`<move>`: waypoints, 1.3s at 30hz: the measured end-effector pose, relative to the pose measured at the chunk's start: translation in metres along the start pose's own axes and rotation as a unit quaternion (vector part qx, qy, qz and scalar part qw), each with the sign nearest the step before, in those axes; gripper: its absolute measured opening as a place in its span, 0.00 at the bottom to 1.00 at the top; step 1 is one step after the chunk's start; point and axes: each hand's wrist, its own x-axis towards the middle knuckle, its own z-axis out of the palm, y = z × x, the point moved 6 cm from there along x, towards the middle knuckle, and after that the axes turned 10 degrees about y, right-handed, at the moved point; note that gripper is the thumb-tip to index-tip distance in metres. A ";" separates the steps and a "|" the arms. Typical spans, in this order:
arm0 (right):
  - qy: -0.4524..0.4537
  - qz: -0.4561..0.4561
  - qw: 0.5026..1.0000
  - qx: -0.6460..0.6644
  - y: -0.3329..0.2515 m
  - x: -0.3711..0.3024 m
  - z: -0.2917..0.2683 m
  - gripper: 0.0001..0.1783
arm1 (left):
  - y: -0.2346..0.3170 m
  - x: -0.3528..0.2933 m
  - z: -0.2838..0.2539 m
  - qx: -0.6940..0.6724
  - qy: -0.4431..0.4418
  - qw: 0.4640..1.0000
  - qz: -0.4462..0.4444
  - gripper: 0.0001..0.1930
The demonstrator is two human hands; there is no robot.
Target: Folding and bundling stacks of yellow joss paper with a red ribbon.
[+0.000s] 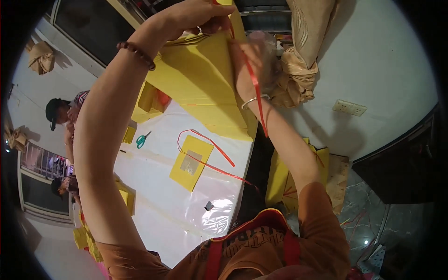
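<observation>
Wht-covered surface [149, 186] filled ctr, yellow stack [200, 74] at its 12 o'clock, pale wall [387, 56] at 2, two co-workers [57, 111] at 9. Red ribbon [255, 85] crossed blurred R grip [247, 59], w/ L grip [205, 18] at ribbon's 11, fingers curled near its upper end; couldn't tell if either was clamped. Ribbon's long axis ran approx 11–5, lower tip pointing 5.

The white tabletop [156, 175] wears a shiny clear plastic sheet [217, 190] near its close edge. At its far end sits a large stack of yellow sheets [210, 100]. Teal-handled scissors [141, 141] lie leftward; centrally, a thin red ribbon [224, 156] loops across a flat yellow rectangular piece [179, 175].
</observation>
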 end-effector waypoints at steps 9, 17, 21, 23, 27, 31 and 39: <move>-0.064 0.340 0.900 0.266 0.046 0.015 -0.002 0.25 | -0.018 -0.002 0.019 -0.024 -0.058 0.993 0.096 0.32; -0.076 0.146 0.910 0.381 -0.090 0.077 -0.054 0.22 | -0.025 -0.005 0.019 0.397 -0.008 0.826 0.399 0.18; -0.064 0.057 0.913 0.398 -0.194 0.093 -0.116 0.13 | -0.045 0.012 0.014 0.293 -0.012 0.899 0.325 0.17; -0.075 0.094 0.871 0.477 -0.216 0.092 -0.139 0.16 | -0.044 0.000 0.010 0.336 -0.006 0.860 0.384 0.17; -0.143 0.073 0.858 0.488 -0.206 0.079 -0.169 0.22 | -0.020 0.001 0.032 0.390 -0.018 0.826 0.407 0.17; -0.276 0.084 0.827 0.483 -0.182 0.068 -0.157 0.18 | -0.024 0.005 0.026 0.393 -0.002 0.821 0.413 0.17; -0.348 0.222 0.909 -0.054 0.037 0.002 -0.087 0.29 | -0.019 0.002 0.027 0.323 0.027 0.889 0.322 0.17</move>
